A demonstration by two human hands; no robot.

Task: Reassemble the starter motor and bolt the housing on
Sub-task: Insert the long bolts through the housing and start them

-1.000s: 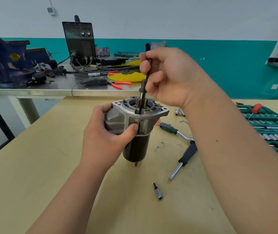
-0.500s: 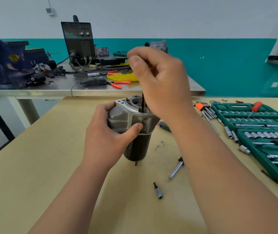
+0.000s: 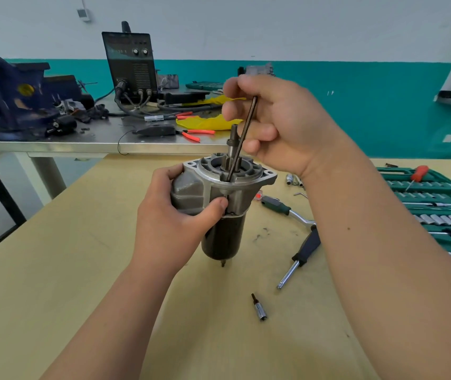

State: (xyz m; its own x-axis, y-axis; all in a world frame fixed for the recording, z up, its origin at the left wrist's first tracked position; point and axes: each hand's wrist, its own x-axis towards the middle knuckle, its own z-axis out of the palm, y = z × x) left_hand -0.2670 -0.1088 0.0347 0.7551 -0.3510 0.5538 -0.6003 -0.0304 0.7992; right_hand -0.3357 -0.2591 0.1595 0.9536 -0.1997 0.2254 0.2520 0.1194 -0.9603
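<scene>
The starter motor [image 3: 223,237] stands upright on the wooden table [image 3: 54,270], its dark cylindrical body below and the grey cast housing [image 3: 246,187] on top, with the shaft [image 3: 233,144] sticking up from the middle. My left hand [image 3: 172,218] grips the housing from the left, thumb across its front. My right hand [image 3: 279,119] pinches the top of a long thin through bolt [image 3: 242,141]. The bolt slants down into a hole in the housing flange beside the shaft.
On the table to the right lie a green-handled ratchet [image 3: 287,211], a black-handled driver [image 3: 302,253] and a small socket bit [image 3: 259,311]. An open green socket set [image 3: 438,212] fills the right edge. Behind, a metal bench [image 3: 95,145] carries a welder [image 3: 129,64], a blue vise [image 3: 7,97] and pliers.
My right hand dropped over the housing half a second ago, then rose again. The long bolt now shows slanted above the flange, as it did one second ago. My left hand kept its grip.
</scene>
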